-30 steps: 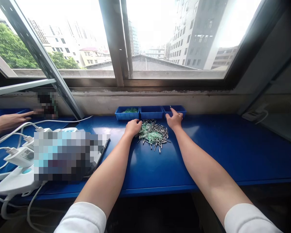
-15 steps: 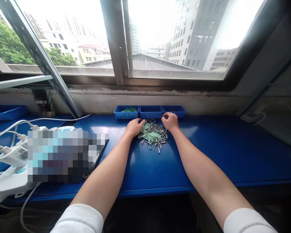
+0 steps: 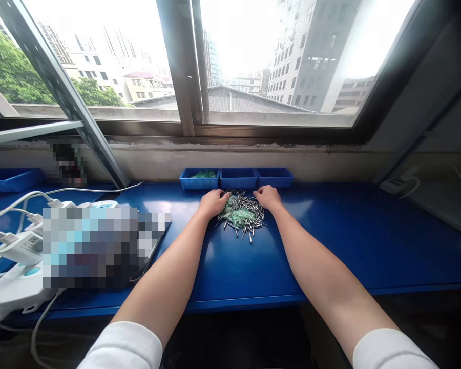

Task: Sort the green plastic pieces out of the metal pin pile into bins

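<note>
A pile of thin metal pins mixed with green plastic pieces lies on the blue table. My left hand is at the pile's upper left edge, its fingers bent together; what they hold, if anything, is too small to name. At the upper right edge of the pile is my right hand, thumb and fingertips drawn together over the pins. Anything between those fingertips cannot be made out.
Behind the pile stand three joined blue bins: the left bin has green pieces in it, beside the middle bin and right bin. A white power strip with cables and a blurred object are at left.
My right hand has moved down and slightly left, from near the right bin onto the edge of the pile. My left hand has barely moved.
</note>
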`<state>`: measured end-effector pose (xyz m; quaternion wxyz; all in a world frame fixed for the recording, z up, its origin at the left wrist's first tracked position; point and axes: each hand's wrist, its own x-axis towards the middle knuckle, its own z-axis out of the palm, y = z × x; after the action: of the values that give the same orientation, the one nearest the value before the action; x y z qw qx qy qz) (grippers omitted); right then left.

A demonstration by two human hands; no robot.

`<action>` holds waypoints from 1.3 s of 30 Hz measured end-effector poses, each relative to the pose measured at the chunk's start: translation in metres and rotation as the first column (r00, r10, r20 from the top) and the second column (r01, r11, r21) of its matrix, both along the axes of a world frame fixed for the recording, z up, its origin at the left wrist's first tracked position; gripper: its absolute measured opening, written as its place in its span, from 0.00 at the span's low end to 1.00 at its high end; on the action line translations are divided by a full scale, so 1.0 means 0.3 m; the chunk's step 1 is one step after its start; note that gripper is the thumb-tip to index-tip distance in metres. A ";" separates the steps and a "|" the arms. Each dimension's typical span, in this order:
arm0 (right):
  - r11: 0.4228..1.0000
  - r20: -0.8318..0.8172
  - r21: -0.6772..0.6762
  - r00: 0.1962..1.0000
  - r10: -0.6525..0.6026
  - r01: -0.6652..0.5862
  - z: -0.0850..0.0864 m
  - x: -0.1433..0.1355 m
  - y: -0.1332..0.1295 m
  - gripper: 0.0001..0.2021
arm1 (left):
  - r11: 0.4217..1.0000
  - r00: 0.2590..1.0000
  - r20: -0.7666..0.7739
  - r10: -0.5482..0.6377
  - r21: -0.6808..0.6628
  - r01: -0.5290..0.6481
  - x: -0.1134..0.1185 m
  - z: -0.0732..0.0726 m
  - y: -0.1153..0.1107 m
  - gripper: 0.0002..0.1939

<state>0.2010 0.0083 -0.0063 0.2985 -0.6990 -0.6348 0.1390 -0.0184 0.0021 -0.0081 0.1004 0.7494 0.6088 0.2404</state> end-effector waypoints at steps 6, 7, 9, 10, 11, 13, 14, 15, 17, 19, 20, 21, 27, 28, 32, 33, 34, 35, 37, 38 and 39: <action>0.999 -0.082 -0.001 0.996 0.033 -0.033 0.009 0.015 0.005 0.09 | 1.000 1.000 0.003 0.001 -0.004 -0.001 -0.002 -0.002 0.004 0.26; 0.999 -0.087 -0.009 0.995 0.042 -0.043 0.008 0.019 0.007 0.08 | 1.000 1.000 0.000 -0.001 -0.005 0.001 -0.003 -0.002 0.005 0.26; 0.998 -0.080 -0.014 0.995 0.058 -0.059 0.005 0.025 0.011 0.05 | 1.000 1.000 -0.004 -0.004 -0.010 0.004 -0.003 -0.002 0.005 0.26; 0.998 -0.070 -0.012 0.995 0.065 -0.066 0.003 0.027 0.012 0.04 | 1.000 1.000 -0.008 -0.006 -0.014 0.006 -0.003 -0.001 0.004 0.27; 0.998 -0.061 -0.009 0.996 0.069 -0.069 0.001 0.027 0.013 0.04 | 1.000 1.000 -0.014 -0.007 -0.019 0.007 -0.002 0.001 0.002 0.27; 0.998 -0.041 -0.009 0.997 0.063 -0.064 -0.001 0.026 0.012 0.04 | 1.000 1.000 -0.030 -0.008 -0.025 0.007 0.000 0.004 -0.002 0.27; 0.998 -0.031 -0.016 0.998 0.057 -0.058 -0.001 0.024 0.011 0.04 | 1.000 0.999 -0.036 -0.007 -0.029 0.006 0.000 0.006 -0.004 0.27; 0.998 -0.019 -0.027 0.998 0.053 -0.053 0.000 0.022 0.009 0.05 | 0.999 0.999 -0.040 -0.006 -0.033 0.004 0.001 0.007 -0.006 0.27; 0.998 0.008 -0.051 0.999 0.045 -0.045 0.003 0.018 0.005 0.05 | 0.999 0.999 -0.040 -0.004 -0.042 0.002 0.002 0.010 -0.008 0.27; 0.998 0.009 -0.045 0.999 0.039 -0.039 0.007 0.012 -0.001 0.06 | 0.999 1.000 -0.028 -0.001 -0.048 0.000 0.001 0.011 -0.008 0.26; 0.999 -0.008 -0.017 0.999 0.042 -0.043 0.010 0.009 -0.004 0.07 | 0.999 1.000 -0.019 0.003 -0.045 -0.004 0.001 0.012 -0.008 0.26; 0.998 -0.034 0.027 0.998 0.058 -0.058 0.013 0.005 -0.007 0.08 | 0.999 1.000 -0.011 0.011 -0.037 -0.011 0.001 0.013 -0.008 0.25; 0.900 -0.134 0.285 0.916 0.378 -0.330 0.032 -0.049 -0.030 0.06 | 0.966 1.000 0.010 0.023 0.258 -0.025 0.031 0.038 -0.037 0.15; 0.884 -0.167 0.294 0.891 0.423 -0.364 0.033 -0.061 -0.034 0.07 | 0.956 1.000 0.007 -0.025 0.293 0.022 0.040 0.044 -0.046 0.14; 0.842 -0.303 0.341 0.799 0.519 -0.417 0.033 -0.100 -0.046 0.09 | 0.924 0.974 -0.026 -0.226 0.312 0.223 0.072 0.060 -0.073 0.12; 0.842 -0.318 0.350 0.794 0.519 -0.410 0.032 -0.105 -0.048 0.10 | 0.920 0.969 -0.022 -0.245 0.311 0.240 0.076 0.061 -0.075 0.12; 0.844 -0.328 0.358 0.792 0.515 -0.400 0.031 -0.108 -0.049 0.10 | 0.918 0.968 -0.014 -0.252 0.311 0.244 0.078 0.062 -0.076 0.12; 0.845 -0.335 0.367 0.792 0.511 -0.390 0.030 -0.111 -0.050 0.11 | 0.919 0.967 -0.007 -0.253 0.310 0.243 0.079 0.062 -0.076 0.12; 0.847 -0.349 0.381 0.791 0.503 -0.371 0.030 -0.115 -0.052 0.11 | 0.922 0.969 0.004 -0.246 0.308 0.233 0.077 0.060 -0.073 0.12; 0.848 -0.354 0.383 0.790 0.500 -0.365 0.031 -0.116 -0.053 0.11 | 0.924 0.970 0.009 -0.243 0.307 0.229 0.076 0.059 -0.070 0.12; 0.851 -0.358 0.382 0.791 0.497 -0.361 0.033 -0.118 -0.055 0.11 | 0.924 0.971 0.012 -0.240 0.308 0.225 0.074 0.057 -0.068 0.12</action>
<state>0.1657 -0.0080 0.0036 0.4954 -0.4316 -0.7062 0.2638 0.0039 -0.0184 0.0090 0.0265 0.8165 0.4687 0.3361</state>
